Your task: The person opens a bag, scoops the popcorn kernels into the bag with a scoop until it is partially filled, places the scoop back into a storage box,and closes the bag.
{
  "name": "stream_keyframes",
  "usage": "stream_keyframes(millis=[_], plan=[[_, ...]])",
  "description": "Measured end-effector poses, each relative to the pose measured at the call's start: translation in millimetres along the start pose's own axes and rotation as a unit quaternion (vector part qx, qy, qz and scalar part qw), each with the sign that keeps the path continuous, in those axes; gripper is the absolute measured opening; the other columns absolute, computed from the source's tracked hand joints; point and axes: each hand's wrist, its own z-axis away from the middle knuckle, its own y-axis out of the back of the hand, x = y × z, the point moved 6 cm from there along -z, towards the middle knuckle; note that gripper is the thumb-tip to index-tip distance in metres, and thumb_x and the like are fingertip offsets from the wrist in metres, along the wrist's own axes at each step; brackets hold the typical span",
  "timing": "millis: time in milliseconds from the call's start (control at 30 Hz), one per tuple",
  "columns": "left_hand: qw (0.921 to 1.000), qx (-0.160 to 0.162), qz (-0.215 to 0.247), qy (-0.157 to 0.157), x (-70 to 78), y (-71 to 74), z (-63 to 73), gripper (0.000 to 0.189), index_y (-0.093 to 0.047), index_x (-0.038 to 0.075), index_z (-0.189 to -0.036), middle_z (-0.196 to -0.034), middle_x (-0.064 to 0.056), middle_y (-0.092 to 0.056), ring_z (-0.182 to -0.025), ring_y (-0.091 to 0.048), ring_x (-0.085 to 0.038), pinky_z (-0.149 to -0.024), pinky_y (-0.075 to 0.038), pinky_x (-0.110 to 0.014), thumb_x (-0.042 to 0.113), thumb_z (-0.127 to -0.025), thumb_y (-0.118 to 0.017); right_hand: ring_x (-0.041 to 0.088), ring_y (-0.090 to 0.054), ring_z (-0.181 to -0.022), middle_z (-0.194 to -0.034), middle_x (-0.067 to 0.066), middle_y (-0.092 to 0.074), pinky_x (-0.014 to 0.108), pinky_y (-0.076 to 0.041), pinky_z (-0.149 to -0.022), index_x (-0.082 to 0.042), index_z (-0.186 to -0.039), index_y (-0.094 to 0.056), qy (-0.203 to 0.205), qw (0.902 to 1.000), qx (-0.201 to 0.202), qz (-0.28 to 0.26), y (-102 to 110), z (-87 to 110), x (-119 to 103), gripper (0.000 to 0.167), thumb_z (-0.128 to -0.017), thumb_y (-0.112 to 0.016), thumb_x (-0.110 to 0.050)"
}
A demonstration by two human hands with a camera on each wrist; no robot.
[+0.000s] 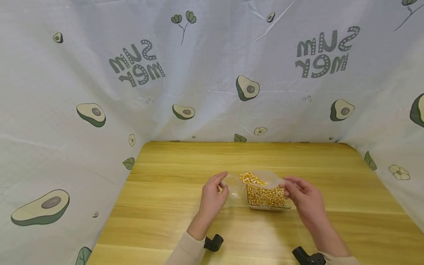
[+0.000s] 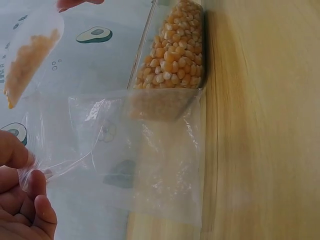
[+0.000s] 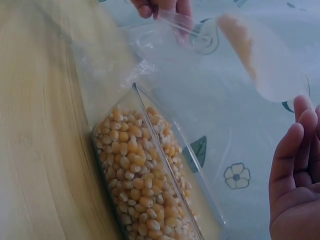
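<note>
My left hand (image 1: 213, 195) pinches the upper edge of a clear plastic bag (image 2: 165, 165), which hangs down beside a glass container. In my right hand (image 1: 306, 198) is the handle end of a translucent white scoop (image 1: 269, 178), held above the container and tilted toward the bag. Corn kernels (image 1: 251, 179) lie in the scoop, gathered at its left end near the bag's mouth. Below, the rectangular glass container (image 3: 172, 175) holds many more yellow kernels (image 3: 135, 175). Whether any kernels are inside the bag I cannot tell.
A wooden table (image 1: 159, 206) carries the container and bag. Behind and at both sides hangs a pale curtain (image 1: 212, 66) printed with avocados and lettering. A black camera mount (image 1: 213, 243) sits on the left wrist, another mount (image 1: 308, 256) on the right.
</note>
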Motion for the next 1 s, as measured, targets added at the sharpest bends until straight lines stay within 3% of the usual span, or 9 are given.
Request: stream_keyframes(millis=[433, 667, 1000], plan=[[0.9999, -0.002, 0.009, 0.005, 4.1, -3.9, -0.6, 0.040, -0.069, 0.003, -0.126, -0.125, -0.014, -0.069, -0.073, -0.051, -0.006, -0.061, -0.043, -0.016, -0.006, -0.087, -0.064, 0.007, -0.061, -0.070, -0.088, -0.004, -0.074, 0.023, -0.055, -0.064, -0.005, -0.114, -0.068, -0.013, 0.9973, 0.008, 0.072, -18, -8.5, -1, 0.019, -0.099, -0.061, -0.015], [1.0000, 0.005, 0.003, 0.004, 5.2, -4.3, -1.0, 0.041, -0.068, 0.001, -0.126, -0.123, -0.015, -0.069, -0.070, -0.048, -0.007, -0.058, -0.041, -0.016, -0.007, -0.086, -0.064, 0.007, -0.062, -0.068, -0.086, -0.007, -0.074, 0.026, -0.056, -0.065, -0.001, -0.114, -0.067, -0.018, 0.9893, 0.025, 0.143, -23, -11.4, 0, 0.026, -0.098, -0.064, -0.021], [0.9999, -0.002, 0.010, 0.011, 3.6, -6.3, -0.5, 0.041, -0.067, 0.002, -0.127, -0.125, -0.015, -0.068, -0.071, -0.047, -0.006, -0.057, -0.041, -0.016, -0.008, -0.087, -0.062, 0.009, -0.062, -0.069, -0.089, -0.001, -0.074, 0.027, -0.058, -0.067, 0.001, -0.117, -0.065, -0.019, 0.9807, 0.028, 0.193, -31, -13.9, -2, 0.032, -0.098, -0.063, -0.024]])
